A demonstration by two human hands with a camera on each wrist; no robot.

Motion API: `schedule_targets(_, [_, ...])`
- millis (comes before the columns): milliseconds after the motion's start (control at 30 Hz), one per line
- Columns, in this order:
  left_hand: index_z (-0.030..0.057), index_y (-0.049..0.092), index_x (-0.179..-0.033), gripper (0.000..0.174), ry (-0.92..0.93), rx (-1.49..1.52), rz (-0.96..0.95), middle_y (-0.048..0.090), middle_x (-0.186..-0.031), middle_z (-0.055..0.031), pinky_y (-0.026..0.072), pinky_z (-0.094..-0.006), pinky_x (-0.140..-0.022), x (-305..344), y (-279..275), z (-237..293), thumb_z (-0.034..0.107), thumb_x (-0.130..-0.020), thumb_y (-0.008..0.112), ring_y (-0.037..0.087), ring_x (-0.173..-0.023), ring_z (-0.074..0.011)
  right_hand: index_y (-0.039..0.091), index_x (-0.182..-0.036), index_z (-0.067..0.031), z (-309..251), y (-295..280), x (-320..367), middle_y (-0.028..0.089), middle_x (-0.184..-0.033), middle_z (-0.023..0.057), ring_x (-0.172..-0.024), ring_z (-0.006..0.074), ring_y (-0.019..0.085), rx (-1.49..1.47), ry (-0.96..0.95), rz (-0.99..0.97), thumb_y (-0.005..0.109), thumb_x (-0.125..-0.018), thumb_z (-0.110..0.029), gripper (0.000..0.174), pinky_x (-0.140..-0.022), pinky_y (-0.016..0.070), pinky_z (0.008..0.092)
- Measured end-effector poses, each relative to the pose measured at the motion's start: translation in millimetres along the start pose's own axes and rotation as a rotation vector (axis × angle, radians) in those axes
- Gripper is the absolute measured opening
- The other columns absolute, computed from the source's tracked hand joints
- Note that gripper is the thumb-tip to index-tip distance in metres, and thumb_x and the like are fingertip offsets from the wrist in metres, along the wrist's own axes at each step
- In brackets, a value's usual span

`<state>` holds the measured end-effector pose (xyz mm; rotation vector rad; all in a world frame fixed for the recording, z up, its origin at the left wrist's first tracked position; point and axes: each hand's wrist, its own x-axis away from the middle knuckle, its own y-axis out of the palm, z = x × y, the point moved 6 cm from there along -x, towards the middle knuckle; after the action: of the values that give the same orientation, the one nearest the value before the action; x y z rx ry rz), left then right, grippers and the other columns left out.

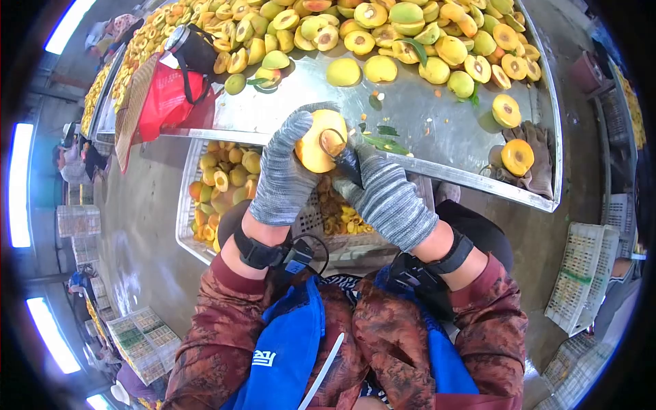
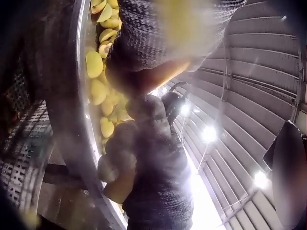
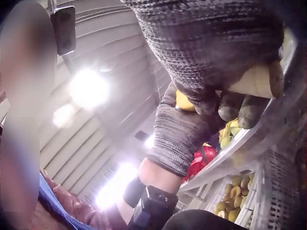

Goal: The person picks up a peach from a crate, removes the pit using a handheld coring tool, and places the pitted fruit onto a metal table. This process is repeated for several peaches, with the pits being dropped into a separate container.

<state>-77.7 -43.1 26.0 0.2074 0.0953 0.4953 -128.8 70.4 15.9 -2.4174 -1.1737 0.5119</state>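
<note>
Both hands meet in front of the metal table, in grey knitted gloves. My left hand grips a yellow peach half, its cut face turned up. My right hand holds a pitting tool, and its dark-coated thumb lies at the fruit's right edge. The tool's pale handle sticks out of the right fist in the right wrist view. Over the pit hollow, a brown rounded piece shows at the thumb tip; I cannot tell whether it is pit or blade. The gloved fingers hide the peach's underside.
Many halved peaches are heaped on the metal table, with leaves near its front edge. A red bag and black-lidded container stand left. Under the table, a white crate holds peaches. A spare glove lies right, under a peach half.
</note>
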Motion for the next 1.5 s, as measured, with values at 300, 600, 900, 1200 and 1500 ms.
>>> schedule_targets(300, [-0.0021, 0.047, -0.11, 0.028, 0.154, -0.449, 0.088, 0.054, -0.107, -0.0126, 0.0461, -0.0311, -0.084, 8.6, -14.1, -14.2, 0.013, -0.087, 0.045, 0.054, -0.098, -0.0201, 0.03, -0.125, 0.0021, 4.3, 14.4, 11.7, 0.055, -0.088, 0.0216, -0.082, 0.0357, 0.057, -0.085, 0.162, -0.171, 0.063, -0.071, -0.01, 0.064, -0.069, 0.047, 0.038])
schedule_targets(600, [0.0083, 0.045, -0.116, 0.059, 0.755, -0.827, -0.385, 0.05, -0.114, -0.013, 0.0463, -0.0353, -0.086, 12.1, 10.0, 22.7, -0.006, -0.063, 0.068, 0.052, -0.101, -0.0228, 0.034, -0.123, 0.0048, 8.8, 20.3, 26.3, 0.058, -0.086, 0.0208, -0.078, 0.0323, 0.06, -0.162, 0.23, -0.251, 0.066, -0.071, -0.016, 0.065, -0.064, 0.0488, 0.0356])
schedule_targets(900, [0.0061, 0.055, -0.102, 0.042, 0.669, -0.866, -0.499, 0.055, -0.106, -0.0127, 0.0475, -0.0341, -0.083, -3.0, 11.6, 20.8, -0.004, -0.064, 0.069, 0.054, -0.097, -0.0226, 0.043, -0.111, 0.0045, 13.2, 31.7, 31.8, 0.058, -0.078, 0.0077, -0.069, 0.0166, 0.056, -0.367, 0.168, -0.28, 0.065, -0.075, -0.018, 0.048, -0.061, 0.0462, 0.0276])
schedule_targets(1200, [-0.0036, 0.051, -0.101, 0.031, 0.099, -0.532, -0.129, 0.059, -0.093, -0.014, 0.0508, -0.0339, -0.074, 4.5, -0.9, 3.4, 0.019, -0.08, 0.056, 0.059, -0.085, -0.0223, 0.048, -0.089, -0.0062, -15.4, 29.9, 48.3, 0.047, -0.059, 0.0011, -0.043, 0.0097, 0.045, -1.464, 0.536, -0.764, 0.06, -0.08, -0.018, 0.019, -0.038, 0.0358, 0.0223])
schedule_targets(1500, [0.0017, 0.054, -0.099, 0.028, 0.368, -0.601, 0.038, 0.06, -0.091, -0.0093, 0.0491, -0.0277, -0.074, 13.7, -19.8, 7.9, 0.01, -0.073, 0.062, 0.059, -0.081, -0.017, 0.051, -0.094, -0.0009, -11.4, 18.3, 24.6, 0.058, -0.074, 0.0147, -0.069, 0.0306, 0.059, 0.069, -0.184, -0.397, 0.06, -0.075, -0.016, 0.026, -0.062, 0.0465, 0.0372])
